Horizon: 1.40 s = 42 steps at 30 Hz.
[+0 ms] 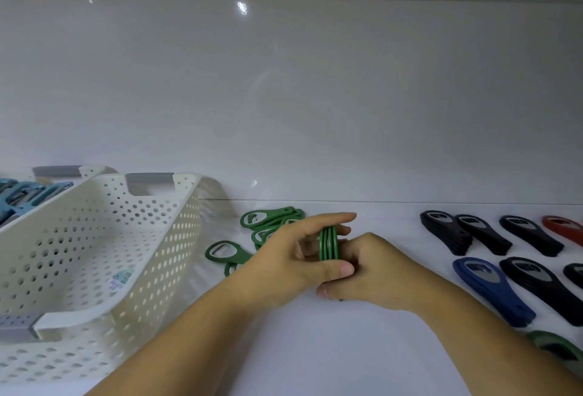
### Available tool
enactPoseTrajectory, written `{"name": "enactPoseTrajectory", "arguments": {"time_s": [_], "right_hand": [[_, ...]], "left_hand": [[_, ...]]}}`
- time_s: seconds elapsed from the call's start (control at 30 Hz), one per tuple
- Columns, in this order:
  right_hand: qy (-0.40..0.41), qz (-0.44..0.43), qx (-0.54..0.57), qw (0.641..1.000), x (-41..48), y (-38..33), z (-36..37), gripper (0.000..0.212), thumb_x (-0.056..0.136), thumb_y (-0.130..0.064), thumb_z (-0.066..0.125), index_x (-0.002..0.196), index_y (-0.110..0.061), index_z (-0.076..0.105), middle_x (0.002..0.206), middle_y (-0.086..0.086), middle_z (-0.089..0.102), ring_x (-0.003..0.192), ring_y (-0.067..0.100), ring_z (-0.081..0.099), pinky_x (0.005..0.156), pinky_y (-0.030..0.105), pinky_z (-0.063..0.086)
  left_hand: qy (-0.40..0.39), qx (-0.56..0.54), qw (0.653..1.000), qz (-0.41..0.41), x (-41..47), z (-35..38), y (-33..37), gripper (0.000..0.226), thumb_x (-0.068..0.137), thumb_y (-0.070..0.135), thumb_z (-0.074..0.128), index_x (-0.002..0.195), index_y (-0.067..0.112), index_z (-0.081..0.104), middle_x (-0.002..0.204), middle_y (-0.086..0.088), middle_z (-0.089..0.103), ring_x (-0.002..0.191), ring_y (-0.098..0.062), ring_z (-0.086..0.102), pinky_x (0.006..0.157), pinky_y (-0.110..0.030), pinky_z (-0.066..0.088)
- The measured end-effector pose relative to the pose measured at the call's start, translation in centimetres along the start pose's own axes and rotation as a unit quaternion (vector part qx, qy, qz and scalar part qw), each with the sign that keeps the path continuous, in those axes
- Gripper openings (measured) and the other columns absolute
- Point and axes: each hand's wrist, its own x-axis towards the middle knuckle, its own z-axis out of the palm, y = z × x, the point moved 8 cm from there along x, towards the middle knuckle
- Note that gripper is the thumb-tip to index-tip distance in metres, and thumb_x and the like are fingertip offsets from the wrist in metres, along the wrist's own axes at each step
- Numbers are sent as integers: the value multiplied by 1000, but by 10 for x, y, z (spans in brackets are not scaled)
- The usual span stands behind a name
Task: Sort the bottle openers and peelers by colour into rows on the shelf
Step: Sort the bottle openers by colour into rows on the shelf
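**Desk:** Where's the bundle?

**Me:** I've got the stack of green openers (329, 243) standing on edge on the white shelf (315, 348), about six o'clock from the middle of my view. It sits between both hands.

**Desk:** Fingers?

**Me:** The left hand (293, 257) pinches the stack, with the thumb on the near side, the fingers over the far side and the forefinger stretched straight across the top. The right hand (375, 272) is curled against the stack's right face and grips it. I can't see its fingertips.

**Desk:** And around it?

**Me:** Loose green openers (268, 222) lie at eleven o'clock of the stack, just behind the left hand. A single green opener (220, 252) lies flat at nine. Farther out at nine is a white perforated basket (126, 238), and behind it a second basket (91, 171) holds blue pieces (19, 197). At three o'clock, well apart, black openers (473, 231) lie in rows. A blue opener (492, 291) is at four, a red opener (564, 228) is at two by the edge, and another green piece (555, 345) is at five beside the right forearm.
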Motion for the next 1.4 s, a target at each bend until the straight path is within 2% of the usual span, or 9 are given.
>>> {"name": "enactPoseTrajectory", "arguments": {"time_s": [0.23,0.43,0.6,0.73,0.87,0.93,1.03,1.17,1.4], "right_hand": [[6,8,-24,1000,-1,2,3,28,67,-27,81,60,-18,56,60,-6,48,58,10,46,60,29,40],[-49,56,65,995,-5,-1,8,19,76,-20,78,67,-9,64,55,0,53,44,7,44,43,17,34],[-31,92,76,992,-6,6,0,58,70,-32,80,87,18,57,72,11,44,53,11,36,47,17,29],[-2,109,69,992,-4,9,-4,44,71,-25,79,62,6,49,60,1,46,48,10,32,45,16,27],[67,152,35,986,-2,17,-17,40,70,-22,79,47,-13,48,43,-6,36,42,8,33,44,18,27],[105,182,19,978,1,23,-27,39,68,-23,80,43,-17,51,42,-5,40,39,9,36,43,18,27],[150,236,-37,959,5,29,-51,33,61,-28,82,56,-13,53,49,0,46,40,12,39,42,19,26],[158,313,-152,924,1,43,-94,36,61,-29,83,71,-9,56,61,4,53,50,16,48,44,20,34],[110,386,-253,880,7,73,-125,29,67,-21,78,61,-7,53,52,4,49,46,16,43,46,24,33]], "left_hand": [[10,32,999,-7,2,-2,-3,52,65,8,77,111,29,67,108,-3,64,95,-14,67,86,-34,54],[64,-1,998,-2,0,-13,2,36,77,18,75,110,13,63,103,-26,65,88,-24,65,83,-32,56],[74,-105,991,-40,1,-13,-6,39,70,23,68,108,14,63,101,-23,64,84,-20,68,74,-29,56],[78,-196,975,-66,4,-13,-18,47,68,20,73,114,15,62,100,-13,68,88,-21,69,79,-34,57],[147,-52,983,-91,3,-26,-27,60,64,45,82,119,33,59,108,-2,65,100,-12,65,89,-27,53],[201,3,977,-74,2,-33,-25,32,79,30,73,109,27,62,96,0,69,79,-4,65,69,-15,51],[235,83,968,-18,1,-38,-20,9,87,17,62,83,23,67,60,4,60,55,-7,50,54,-20,40],[126,156,980,-12,6,-13,-23,19,89,15,59,73,23,66,58,4,56,51,-10,44,52,-25,39],[25,274,961,-33,10,14,-37,27,88,21,56,69,41,59,57,13,57,50,-2,47,54,-19,40]]}}
